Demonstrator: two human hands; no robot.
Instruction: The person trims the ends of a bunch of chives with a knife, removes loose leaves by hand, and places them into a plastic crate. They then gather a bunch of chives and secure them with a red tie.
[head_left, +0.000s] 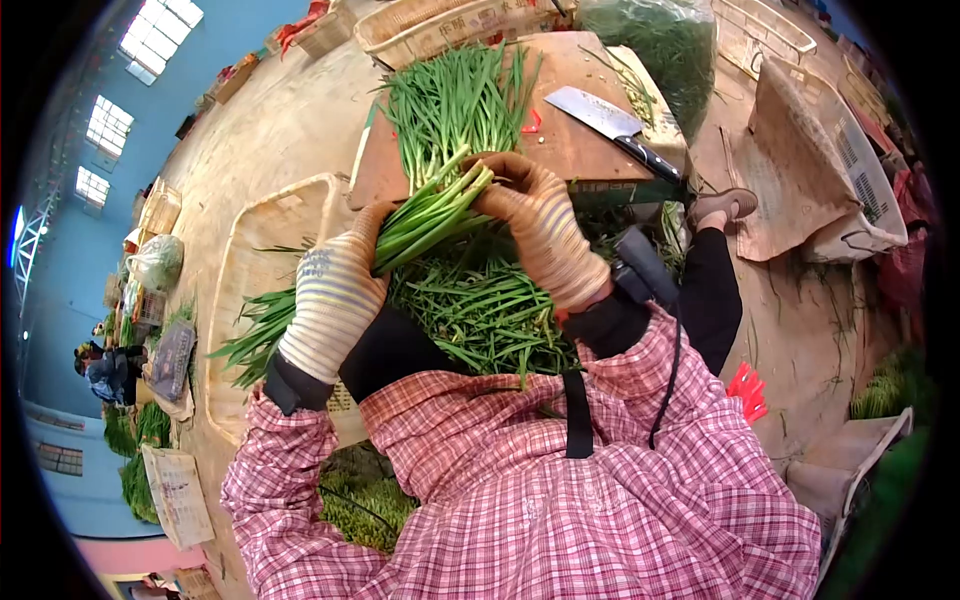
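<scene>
My left hand [335,300], in a striped work glove with a brown palm, is wrapped around a bunch of chives [425,225]. Their leafy ends trail out past the wrist to the left. My right hand [540,220], gloved alike, has its fingers closed at the pale stem ends of the same bunch. Just beyond both hands, a pile of chives [450,100] lies on a wooden board [560,75]. A cleaver [600,112] with a black handle rests on the board to the right. Loose green leaves [490,310] heap up below my hands, above my lap.
A pale plastic crate [235,290] stands at my left. Behind the board are another crate [450,30] and a clear bag of greens [660,60]. On the right, a brown sheet [790,160] leans against a white crate [870,190]. A person [110,375] is far left.
</scene>
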